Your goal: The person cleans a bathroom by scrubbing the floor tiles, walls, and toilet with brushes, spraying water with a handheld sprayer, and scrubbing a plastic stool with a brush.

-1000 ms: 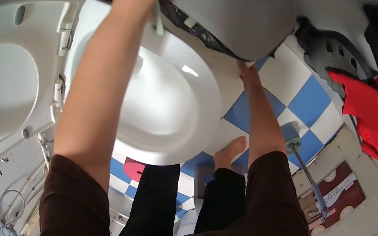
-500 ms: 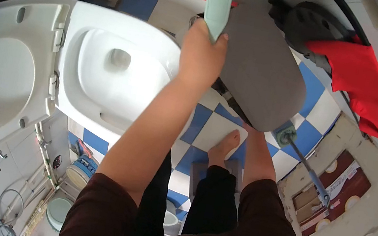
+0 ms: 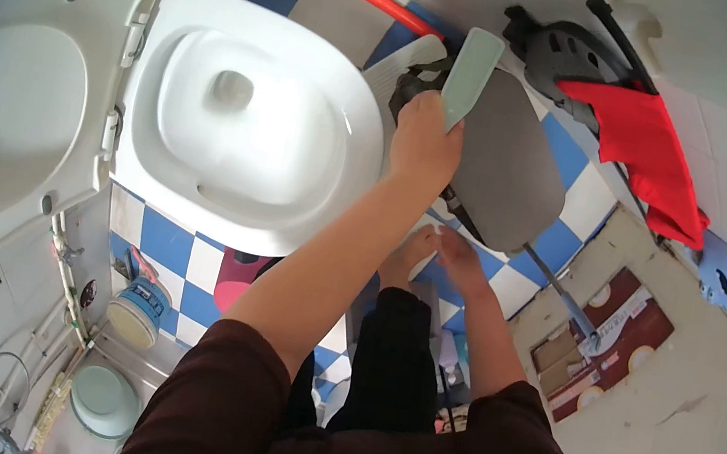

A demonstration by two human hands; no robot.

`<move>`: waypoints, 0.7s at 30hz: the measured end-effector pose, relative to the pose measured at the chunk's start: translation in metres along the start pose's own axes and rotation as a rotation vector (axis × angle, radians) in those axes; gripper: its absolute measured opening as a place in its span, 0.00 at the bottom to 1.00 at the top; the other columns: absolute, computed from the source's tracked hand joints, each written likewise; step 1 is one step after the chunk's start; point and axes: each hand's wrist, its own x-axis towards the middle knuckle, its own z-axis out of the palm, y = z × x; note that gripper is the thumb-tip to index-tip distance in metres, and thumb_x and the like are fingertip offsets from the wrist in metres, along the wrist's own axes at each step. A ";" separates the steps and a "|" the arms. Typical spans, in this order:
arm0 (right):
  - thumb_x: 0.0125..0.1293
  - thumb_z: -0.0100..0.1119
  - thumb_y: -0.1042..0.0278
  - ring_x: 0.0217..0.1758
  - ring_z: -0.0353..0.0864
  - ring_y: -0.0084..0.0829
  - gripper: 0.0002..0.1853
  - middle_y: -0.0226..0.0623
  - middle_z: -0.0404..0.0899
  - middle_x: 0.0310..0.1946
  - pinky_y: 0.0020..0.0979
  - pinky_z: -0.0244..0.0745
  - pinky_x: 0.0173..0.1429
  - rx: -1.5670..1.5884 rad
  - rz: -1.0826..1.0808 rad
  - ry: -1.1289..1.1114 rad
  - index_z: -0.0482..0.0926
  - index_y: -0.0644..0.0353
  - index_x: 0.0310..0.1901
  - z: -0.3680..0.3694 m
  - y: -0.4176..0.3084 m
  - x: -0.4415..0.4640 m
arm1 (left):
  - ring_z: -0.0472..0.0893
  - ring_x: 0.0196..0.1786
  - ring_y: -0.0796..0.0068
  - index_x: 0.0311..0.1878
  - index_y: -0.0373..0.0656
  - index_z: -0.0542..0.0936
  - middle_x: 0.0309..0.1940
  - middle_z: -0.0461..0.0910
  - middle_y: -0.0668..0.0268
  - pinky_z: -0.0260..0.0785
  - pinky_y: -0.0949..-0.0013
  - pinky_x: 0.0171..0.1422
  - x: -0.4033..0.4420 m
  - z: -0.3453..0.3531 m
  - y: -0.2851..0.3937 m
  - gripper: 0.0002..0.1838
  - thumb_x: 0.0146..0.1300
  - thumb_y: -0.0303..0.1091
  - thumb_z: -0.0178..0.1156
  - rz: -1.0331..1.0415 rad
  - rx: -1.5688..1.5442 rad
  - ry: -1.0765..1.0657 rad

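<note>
My left hand [image 3: 427,141] is closed around a pale green, tapered flat piece [image 3: 474,72], which sticks up past my fingers. Right beside it is a grey-brown bin-like object [image 3: 513,161], tilted, with crumpled black material [image 3: 417,86] along its edge. Whether my left hand also grips its rim is hidden. My right hand [image 3: 460,259] hangs low by the lower edge of the grey-brown object, close to my bare foot [image 3: 405,259]. Its fingers are too small and partly hidden to show a grip.
A white toilet [image 3: 254,130] with its seat [image 3: 5,106] raised stands at left. A plunger with an orange-red handle [image 3: 374,0] lies behind. A red cloth [image 3: 644,155] hangs at right, above a grey-handled mop [image 3: 564,301]. A bucket [image 3: 137,309] and green basin [image 3: 104,400] stand lower left.
My left hand and the pale green piece have moved right and down in the view. The grey-brown object looks lower and smaller, and more of my right hand shows beside it.
</note>
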 end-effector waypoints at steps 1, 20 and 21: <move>0.68 0.54 0.56 0.46 0.75 0.27 0.23 0.36 0.77 0.49 0.27 0.69 0.53 0.025 0.012 0.058 0.71 0.60 0.59 0.003 -0.004 -0.003 | 0.71 0.50 0.42 0.45 0.36 0.69 0.44 0.73 0.47 0.64 0.49 0.52 -0.004 0.001 0.001 0.16 0.59 0.34 0.60 -0.001 0.001 -0.018; 0.62 0.56 0.59 0.54 0.78 0.46 0.22 0.45 0.80 0.50 0.40 0.71 0.56 -0.531 0.120 0.051 0.73 0.58 0.56 -0.013 -0.059 -0.138 | 0.65 0.64 0.47 0.53 0.33 0.68 0.61 0.66 0.49 0.60 0.55 0.67 -0.193 0.077 0.020 0.23 0.54 0.29 0.60 -0.231 -0.139 -0.467; 0.62 0.56 0.60 0.50 0.79 0.45 0.20 0.43 0.81 0.46 0.41 0.72 0.55 -0.455 0.249 -0.055 0.74 0.58 0.55 -0.018 -0.077 -0.138 | 0.65 0.64 0.47 0.55 0.33 0.68 0.61 0.66 0.48 0.60 0.55 0.67 -0.189 0.066 0.020 0.24 0.54 0.29 0.60 -0.260 -0.190 -0.438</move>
